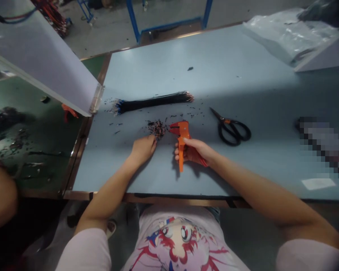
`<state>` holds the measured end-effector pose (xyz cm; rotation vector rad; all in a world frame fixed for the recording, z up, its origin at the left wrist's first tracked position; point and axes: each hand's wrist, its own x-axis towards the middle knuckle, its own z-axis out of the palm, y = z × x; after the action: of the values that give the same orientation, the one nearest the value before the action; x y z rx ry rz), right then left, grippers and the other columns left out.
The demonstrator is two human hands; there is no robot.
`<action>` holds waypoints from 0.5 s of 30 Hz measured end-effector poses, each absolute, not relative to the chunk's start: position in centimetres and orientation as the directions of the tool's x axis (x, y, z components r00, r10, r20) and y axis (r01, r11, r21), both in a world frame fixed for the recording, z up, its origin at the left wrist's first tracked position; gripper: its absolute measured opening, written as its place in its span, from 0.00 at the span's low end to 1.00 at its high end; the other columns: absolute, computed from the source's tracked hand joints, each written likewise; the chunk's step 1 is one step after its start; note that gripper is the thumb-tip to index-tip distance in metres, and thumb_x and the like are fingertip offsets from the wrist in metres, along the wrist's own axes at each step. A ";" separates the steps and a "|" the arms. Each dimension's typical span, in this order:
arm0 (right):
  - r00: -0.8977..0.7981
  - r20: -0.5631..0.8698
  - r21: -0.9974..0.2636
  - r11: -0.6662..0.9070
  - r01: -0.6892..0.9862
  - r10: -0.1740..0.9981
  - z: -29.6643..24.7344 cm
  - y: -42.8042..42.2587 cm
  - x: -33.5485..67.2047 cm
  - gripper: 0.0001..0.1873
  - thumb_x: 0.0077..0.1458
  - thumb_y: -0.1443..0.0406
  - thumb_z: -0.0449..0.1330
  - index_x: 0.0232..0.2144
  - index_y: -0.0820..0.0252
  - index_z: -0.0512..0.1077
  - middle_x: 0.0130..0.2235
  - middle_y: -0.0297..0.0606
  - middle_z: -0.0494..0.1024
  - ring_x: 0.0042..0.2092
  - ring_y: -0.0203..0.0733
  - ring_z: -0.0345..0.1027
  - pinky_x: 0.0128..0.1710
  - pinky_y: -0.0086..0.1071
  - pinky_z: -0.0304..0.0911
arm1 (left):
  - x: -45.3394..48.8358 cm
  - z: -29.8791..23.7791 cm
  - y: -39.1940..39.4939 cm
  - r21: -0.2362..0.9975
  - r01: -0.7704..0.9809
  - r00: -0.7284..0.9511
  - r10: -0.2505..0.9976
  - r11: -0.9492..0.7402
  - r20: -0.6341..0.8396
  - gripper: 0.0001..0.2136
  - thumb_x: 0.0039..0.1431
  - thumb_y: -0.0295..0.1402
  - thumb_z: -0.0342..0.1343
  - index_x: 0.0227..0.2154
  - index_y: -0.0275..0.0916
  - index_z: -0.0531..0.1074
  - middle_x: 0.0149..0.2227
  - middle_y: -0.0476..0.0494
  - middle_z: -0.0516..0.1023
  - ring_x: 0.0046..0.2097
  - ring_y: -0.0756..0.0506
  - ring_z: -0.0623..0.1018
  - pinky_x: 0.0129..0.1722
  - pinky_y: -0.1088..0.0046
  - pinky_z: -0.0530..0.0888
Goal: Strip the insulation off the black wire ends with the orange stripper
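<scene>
Nearest the camera, pale pink shirt (175, 241) with a cartoon print, just before the near edge of the smooth blue-grey table (271, 113). Holds an orange wire stripper (184, 130) in the right hand (197, 150), fingers curled firmly around the handles, thumb against the body. Long axis of the hard, glossy-looking tool from handle ends near to head far, red jaws pointing left. Left of this grip, left hand (143, 148) low over the table, fingers bent at the near edge of a loose heap of dark and coppery scraps (158, 128); cannot tell about any pinch. Right of the grip, black-handled scissors (227, 121), tips away and leftward. Beyond the grip and leftward, straight bundle of thin black wires (155, 102), lying crosswise, coppery ends rightward. Far right, crinkled clear plastic bag (285, 28), contents unclear. Farthest, blue metal frame (133, 20) beyond the table.
</scene>
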<state>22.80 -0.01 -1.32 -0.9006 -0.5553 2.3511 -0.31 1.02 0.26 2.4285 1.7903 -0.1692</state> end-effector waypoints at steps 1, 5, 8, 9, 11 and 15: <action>-0.621 -0.471 -0.548 -0.759 -0.351 0.627 -1.3 0.0 22.8 0.13 0.62 0.61 0.52 0.35 0.66 0.70 0.31 0.44 0.79 0.32 0.47 0.77 0.35 0.40 0.71 | -0.7 0.5 1.1 0.032 0.953 0.301 0.938 -0.300 -0.171 0.12 0.63 0.37 0.43 0.37 0.40 0.71 0.36 0.40 0.78 0.38 0.42 0.77 0.33 0.70 0.66; -0.627 -0.449 -0.552 -0.749 -0.367 0.637 -1.5 -0.1 22.9 0.13 0.62 0.61 0.51 0.36 0.66 0.70 0.31 0.45 0.79 0.33 0.47 0.77 0.36 0.41 0.71 | -3.8 1.5 2.1 -0.021 0.987 0.154 0.981 -0.158 -0.116 0.12 0.61 0.36 0.44 0.37 0.40 0.72 0.35 0.38 0.78 0.39 0.40 0.77 0.33 0.68 0.66; -0.632 -0.436 -0.552 -0.745 -0.374 0.640 -1.6 -0.1 22.9 0.13 0.62 0.61 0.52 0.36 0.66 0.70 0.32 0.46 0.79 0.33 0.47 0.77 0.36 0.41 0.71 | -5.9 2.2 2.9 -0.005 0.993 -0.117 0.993 0.117 0.028 0.13 0.59 0.39 0.49 0.44 0.41 0.70 0.36 0.37 0.78 0.38 0.39 0.77 0.33 0.67 0.66; -0.633 -0.437 -0.549 -0.747 -0.375 0.639 -1.5 -0.1 22.9 0.13 0.62 0.61 0.52 0.36 0.66 0.70 0.32 0.46 0.79 0.33 0.46 0.77 0.36 0.41 0.71 | -6.1 2.6 3.0 0.048 0.987 -0.155 0.986 0.152 0.064 0.14 0.57 0.39 0.51 0.44 0.41 0.70 0.35 0.38 0.78 0.38 0.39 0.77 0.33 0.66 0.67; -0.632 -0.445 -0.543 -0.752 -0.373 0.634 -1.5 -0.1 22.8 0.13 0.62 0.61 0.51 0.36 0.66 0.71 0.32 0.46 0.79 0.33 0.46 0.77 0.36 0.41 0.71 | -5.4 4.1 2.4 0.267 0.958 -0.154 0.972 0.104 0.176 0.11 0.56 0.39 0.53 0.39 0.41 0.72 0.31 0.42 0.78 0.36 0.42 0.76 0.34 0.67 0.68; -0.629 -0.469 -0.527 -0.768 -0.365 0.620 -1.6 0.0 22.8 0.14 0.62 0.61 0.51 0.36 0.66 0.71 0.32 0.45 0.79 0.33 0.47 0.77 0.36 0.40 0.71 | -1.9 9.1 -2.6 0.656 0.694 -0.027 0.900 -0.296 0.435 0.04 0.54 0.37 0.57 0.28 0.43 0.72 0.29 0.48 0.76 0.32 0.48 0.75 0.32 0.70 0.72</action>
<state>22.84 0.05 -1.55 -0.8796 -0.5229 2.3630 -1.92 -2.65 9.09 2.0039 1.6933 1.2255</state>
